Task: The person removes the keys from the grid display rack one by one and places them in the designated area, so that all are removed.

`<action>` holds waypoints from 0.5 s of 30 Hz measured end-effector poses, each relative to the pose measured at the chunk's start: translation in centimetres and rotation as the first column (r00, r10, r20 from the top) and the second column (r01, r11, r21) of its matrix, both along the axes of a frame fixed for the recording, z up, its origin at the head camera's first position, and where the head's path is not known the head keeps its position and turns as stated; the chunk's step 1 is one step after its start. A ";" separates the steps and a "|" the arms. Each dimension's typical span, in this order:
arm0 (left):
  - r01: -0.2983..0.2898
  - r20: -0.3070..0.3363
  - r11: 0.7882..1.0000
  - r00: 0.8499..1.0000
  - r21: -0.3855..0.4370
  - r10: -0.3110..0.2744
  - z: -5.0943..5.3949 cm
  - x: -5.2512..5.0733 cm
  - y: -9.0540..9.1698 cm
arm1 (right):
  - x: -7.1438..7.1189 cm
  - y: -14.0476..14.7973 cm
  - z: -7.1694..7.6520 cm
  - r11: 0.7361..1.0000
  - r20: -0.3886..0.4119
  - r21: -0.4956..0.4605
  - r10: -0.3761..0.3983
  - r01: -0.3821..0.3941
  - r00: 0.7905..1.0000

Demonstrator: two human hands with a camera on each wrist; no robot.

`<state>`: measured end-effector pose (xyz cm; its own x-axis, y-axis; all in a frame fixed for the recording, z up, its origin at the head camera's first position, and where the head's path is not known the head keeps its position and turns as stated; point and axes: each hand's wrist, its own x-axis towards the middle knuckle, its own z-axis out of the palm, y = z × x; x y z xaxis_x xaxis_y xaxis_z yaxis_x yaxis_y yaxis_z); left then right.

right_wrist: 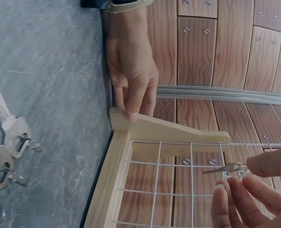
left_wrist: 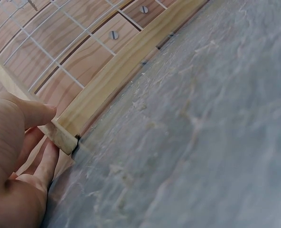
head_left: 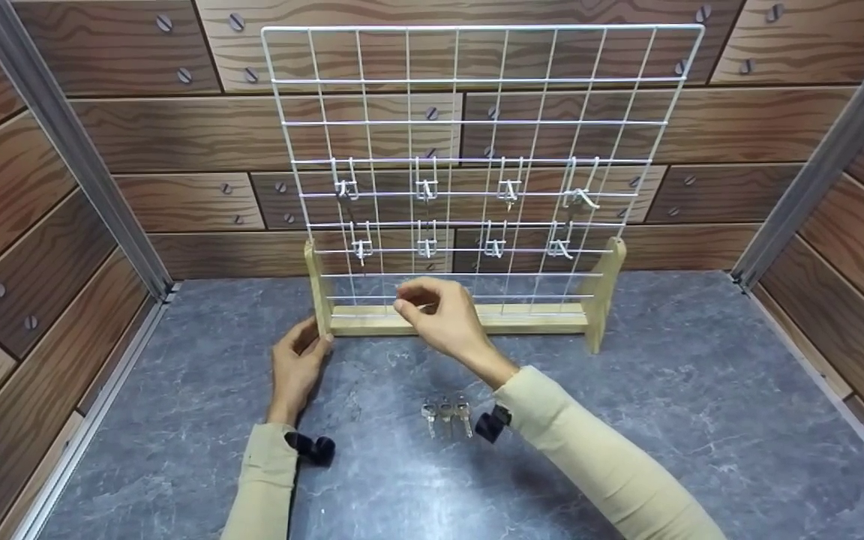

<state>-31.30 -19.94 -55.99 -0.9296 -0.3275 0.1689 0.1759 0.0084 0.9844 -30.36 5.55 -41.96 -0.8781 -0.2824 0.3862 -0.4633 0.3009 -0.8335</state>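
Observation:
A white wire grid (head_left: 456,121) stands upright in a wooden base (head_left: 537,321), with metal hooks (head_left: 426,189) in two rows. My left hand (head_left: 297,371) grips the lower left side piece of the stand (left_wrist: 60,135), thumb on one face and fingers behind. Pinched between the thumb and fingers of my right hand (right_wrist: 259,190) is a small metal key (right_wrist: 228,168); in the head view this hand (head_left: 443,319) is in front of the lower grid and the key is not discernible. Several keys (head_left: 447,417) lie on the grey surface nearer to me, also seen in the right wrist view (right_wrist: 17,135).
Wood-patterned panels (head_left: 177,135) rise behind and at both sides, joined by metal corner posts (head_left: 87,150). The grey marbled surface (head_left: 664,420) extends around the stand. A black wrist device (head_left: 316,450) sits on my left sleeve.

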 end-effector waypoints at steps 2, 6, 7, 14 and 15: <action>0.002 -0.002 1.000 1.000 -0.005 -0.002 -0.1 0.0 0.0 | -0.1 -0.3 0.1 1.000 -0.001 -0.015 -0.010 0.010 1.000; 0.002 -0.004 1.000 1.000 -0.026 -0.002 -0.2 0.2 0.0 | -0.5 -0.8 0.3 0.999 -0.007 -0.037 -0.025 0.025 1.000; 0.003 -0.005 1.000 1.000 -0.029 -0.003 -0.2 0.2 0.0 | -0.7 -1.0 0.4 0.999 -0.010 -0.041 -0.026 0.026 1.000; 0.006 -0.005 0.999 1.000 -0.046 -0.007 0.1 0.1 -0.2 | -1.4 -2.2 1.2 0.998 -0.026 -0.045 -0.045 0.044 0.999; 0.004 -0.005 0.999 1.000 -0.045 -0.004 0.1 0.0 -0.2 | -1.5 -2.4 1.3 0.998 -0.030 -0.047 -0.045 0.043 0.999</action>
<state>-31.28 -20.13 -55.89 -0.9300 -0.3160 0.1877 0.1806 0.0518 0.9822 -31.87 3.18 -40.70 -0.8766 -0.2247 0.4255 -0.4766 0.2830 -0.8323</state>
